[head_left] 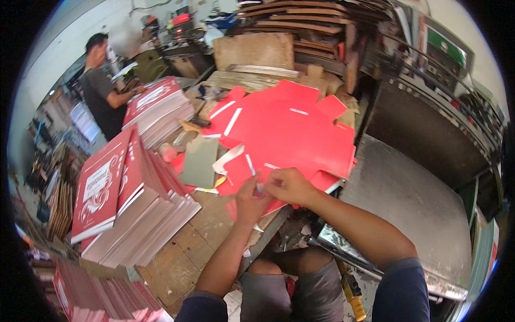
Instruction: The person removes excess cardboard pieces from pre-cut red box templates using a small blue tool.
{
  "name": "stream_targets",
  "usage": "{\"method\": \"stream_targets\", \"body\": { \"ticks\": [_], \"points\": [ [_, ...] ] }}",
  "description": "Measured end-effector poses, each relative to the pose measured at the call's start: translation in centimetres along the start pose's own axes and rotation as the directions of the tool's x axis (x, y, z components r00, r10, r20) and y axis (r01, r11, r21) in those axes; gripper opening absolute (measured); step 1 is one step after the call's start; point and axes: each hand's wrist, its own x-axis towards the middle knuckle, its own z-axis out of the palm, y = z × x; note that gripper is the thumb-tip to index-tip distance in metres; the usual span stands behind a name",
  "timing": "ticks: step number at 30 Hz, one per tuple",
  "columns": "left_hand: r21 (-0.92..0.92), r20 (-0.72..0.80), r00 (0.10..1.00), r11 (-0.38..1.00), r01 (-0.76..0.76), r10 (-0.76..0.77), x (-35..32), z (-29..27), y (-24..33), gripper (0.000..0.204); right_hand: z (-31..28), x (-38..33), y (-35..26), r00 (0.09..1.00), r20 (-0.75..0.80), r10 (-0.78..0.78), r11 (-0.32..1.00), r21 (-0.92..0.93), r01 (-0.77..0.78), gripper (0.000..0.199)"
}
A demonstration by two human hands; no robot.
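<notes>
Both my hands meet over the near edge of a pile of flat red die-cut cardboard sheets [300, 129]. My left hand [251, 201] is closed around a slim white and light-blue stick-like thing [250, 165], which points up and away from me. Its exact kind is too small and blurred to tell. Close against it, my right hand [291, 186] has its fingers bent in a pinch by the left fingertips. Whatever the right fingers grip is hidden. A grey-green board [200, 162] lies just left of the red sheets.
Stacks of red printed covers [102, 185] fill the table's left side. On my right stands a machine with a grey metal bed [407, 209]. Wooden boards [295, 32] are piled at the back. Beyond the left stacks, a person in a dark shirt [102, 94] stands.
</notes>
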Motion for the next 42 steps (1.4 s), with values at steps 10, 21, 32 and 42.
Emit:
{"method": "stream_targets", "body": {
  "ticks": [10, 21, 32, 42],
  "points": [
    [0.071, -0.007, 0.992, 0.99, -0.124, 0.125, 0.1, -0.6, -0.4, 0.067, 0.0, -0.2, -0.7, 0.998, -0.008, -0.059, 0.998, 0.03, 0.059, 0.022],
    [-0.083, 0.122, 0.972, 0.978, -0.191, 0.2, 0.1, -1.7, 1.4, 0.074, 0.5, -0.4, -1.1, 0.993, 0.055, -0.105, 0.992, 0.075, 0.1, 0.02],
    [-0.064, 0.076, 0.967, 0.969, -0.24, 0.244, 0.0, -1.3, 0.8, 0.079, -0.3, -0.6, -2.0, 0.99, 0.131, 0.051, 0.998, 0.039, -0.056, 0.026],
    [-0.004, 0.028, 0.984, 0.984, -0.176, 0.176, 0.4, -1.5, 0.2, 0.078, 0.0, -0.5, -1.3, 0.999, 0.011, -0.044, 0.999, 0.033, 0.043, 0.025]
  ]
}}
